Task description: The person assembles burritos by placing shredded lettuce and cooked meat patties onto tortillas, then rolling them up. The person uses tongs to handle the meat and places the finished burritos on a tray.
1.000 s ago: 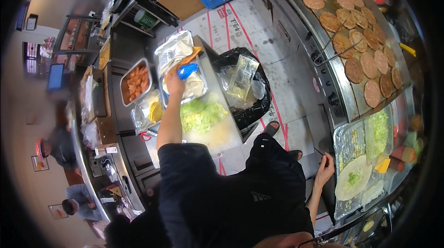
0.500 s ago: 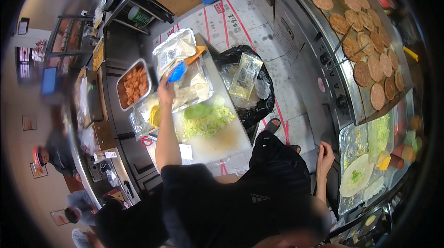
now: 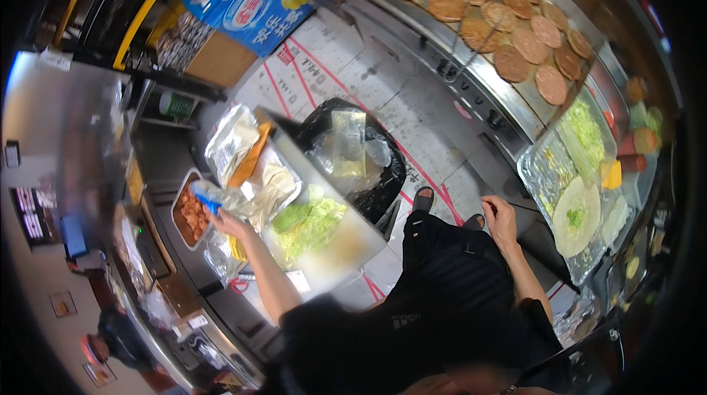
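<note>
My left hand is closed around a blue-handled utensil with a pale, see-through head; its exact kind is too blurred to tell. The head is over the edge of a metal pan of reddish-orange meat pieces. Beside that arm, shredded lettuce is heaped on a white cutting board, with a foil-covered tray behind it. My right hand hangs at my right side, fingers loosely bent and holding nothing. The nearest thing to it is a foil-lined tray bearing a flatbread with some shredded greens on it.
Round patties cover a griddle at the far right, with a long metal tool over its front edge. A black bin bag with wrappers stands beyond the board. Sauce bottles stand at the right. Another person is at the lower left.
My left hand has moved left and nearer with the blue-handled utensil, from over the foil-covered tray to the meat pan. My view has turned, and my right hand still hangs at my side.
</note>
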The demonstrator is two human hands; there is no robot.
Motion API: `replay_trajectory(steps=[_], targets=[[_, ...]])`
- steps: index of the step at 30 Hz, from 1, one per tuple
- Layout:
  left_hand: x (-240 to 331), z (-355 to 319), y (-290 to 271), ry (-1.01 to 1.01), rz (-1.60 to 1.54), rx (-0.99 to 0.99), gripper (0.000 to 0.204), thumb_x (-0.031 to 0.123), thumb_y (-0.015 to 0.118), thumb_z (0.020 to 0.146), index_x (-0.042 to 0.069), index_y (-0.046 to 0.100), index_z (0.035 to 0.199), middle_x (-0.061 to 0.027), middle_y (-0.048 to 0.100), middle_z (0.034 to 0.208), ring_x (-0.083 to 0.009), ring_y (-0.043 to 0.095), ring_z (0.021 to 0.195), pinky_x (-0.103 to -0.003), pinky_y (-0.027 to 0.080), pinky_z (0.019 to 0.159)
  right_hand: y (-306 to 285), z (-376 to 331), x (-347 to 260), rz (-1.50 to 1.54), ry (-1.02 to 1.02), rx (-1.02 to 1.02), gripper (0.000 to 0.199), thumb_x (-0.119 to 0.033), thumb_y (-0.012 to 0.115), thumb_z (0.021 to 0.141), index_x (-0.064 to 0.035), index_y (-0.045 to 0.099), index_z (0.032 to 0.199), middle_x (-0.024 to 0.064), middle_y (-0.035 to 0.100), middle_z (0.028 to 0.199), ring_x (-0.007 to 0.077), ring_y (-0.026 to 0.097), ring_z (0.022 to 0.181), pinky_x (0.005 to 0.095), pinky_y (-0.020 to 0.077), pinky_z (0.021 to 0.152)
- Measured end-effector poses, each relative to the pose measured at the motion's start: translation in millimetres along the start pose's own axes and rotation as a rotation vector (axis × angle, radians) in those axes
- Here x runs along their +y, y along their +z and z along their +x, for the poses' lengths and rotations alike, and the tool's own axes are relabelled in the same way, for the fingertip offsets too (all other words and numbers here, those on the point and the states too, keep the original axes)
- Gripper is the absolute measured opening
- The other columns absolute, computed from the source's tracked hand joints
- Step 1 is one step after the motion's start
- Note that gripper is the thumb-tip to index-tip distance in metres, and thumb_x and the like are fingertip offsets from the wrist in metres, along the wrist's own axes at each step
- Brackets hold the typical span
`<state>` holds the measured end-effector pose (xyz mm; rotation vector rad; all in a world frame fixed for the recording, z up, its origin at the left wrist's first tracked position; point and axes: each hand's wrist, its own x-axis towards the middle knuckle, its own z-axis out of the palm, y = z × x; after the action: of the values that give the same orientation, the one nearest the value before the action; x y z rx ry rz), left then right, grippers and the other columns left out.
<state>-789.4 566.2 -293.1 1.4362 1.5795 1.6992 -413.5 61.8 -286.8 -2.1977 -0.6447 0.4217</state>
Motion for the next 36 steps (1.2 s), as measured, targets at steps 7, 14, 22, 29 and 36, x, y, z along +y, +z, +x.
replay_trajectory(steps=[7, 14, 22, 29, 36], targets=[[105, -44, 10, 0.32, 0.087, 0.205, 0.031, 0.012, 0.051, 0.087, -0.003, 0.054, 0.114, -0.0145, 0.059, 0.098, -0.0243, 0.056, 0.084, -0.038, 0.046, 0.08, -10, -12, 46, 0.097, -0.063, -0.059, 0.013, -0.014, 0.061, 0.083, -0.0038, 0.066, 0.09, 0.0157, 0.065, 0.086, 0.0338, 0.062, 0.08, 0.0384, 0.049, 0.07], [219, -142, 34, 0.294, -0.195, -0.27, 0.033, 0.011, 0.051, 0.087, -0.002, 0.052, 0.118, -0.0134, 0.059, 0.097, -0.0216, 0.056, 0.083, -0.035, 0.047, 0.077, -59, -6, 43, 0.264, -0.137, -0.12, 0.02, -0.021, 0.063, 0.085, -0.0063, 0.064, 0.098, 0.0086, 0.065, 0.091, 0.0227, 0.066, 0.081, 0.0318, 0.0518, 0.072], [349, -423, 69, -0.572, -0.742, -1.501, 0.021, 0.005, 0.053, 0.085, 0.001, 0.052, 0.105, -0.0085, 0.058, 0.103, -0.0166, 0.056, 0.09, -0.029, 0.045, 0.079, -173, -32, -3, 0.331, -0.445, 0.071, 0.059, -0.031, 0.07, 0.077, -0.0034, 0.046, 0.123, 0.0187, 0.057, 0.11, 0.0312, 0.057, 0.103, 0.0377, 0.0463, 0.087], [407, -645, 49, -0.658, -0.652, -1.945, 0.057, 0.018, 0.056, 0.089, 0.005, 0.028, 0.137, -0.008, 0.046, 0.127, -0.018, 0.044, 0.116, -0.035, 0.034, 0.098, -252, -100, 70, 0.505, -0.005, 0.583, 0.052, -0.017, 0.069, 0.079, -0.0009, 0.043, 0.121, 0.0214, 0.063, 0.102, 0.0278, 0.065, 0.092, 0.0344, 0.0516, 0.075], [440, -733, 51, -0.59, -0.344, -2.555, 0.062, 0.032, 0.065, 0.085, 0.003, 0.037, 0.133, -0.0101, 0.051, 0.119, -0.0173, 0.048, 0.11, -0.031, 0.04, 0.094, -288, -169, 96, 0.263, 0.057, 0.663, 0.075, -0.01, 0.065, 0.074, 0.0024, 0.028, 0.138, 0.0242, 0.044, 0.132, 0.0329, 0.048, 0.12, 0.0372, 0.0395, 0.098]])
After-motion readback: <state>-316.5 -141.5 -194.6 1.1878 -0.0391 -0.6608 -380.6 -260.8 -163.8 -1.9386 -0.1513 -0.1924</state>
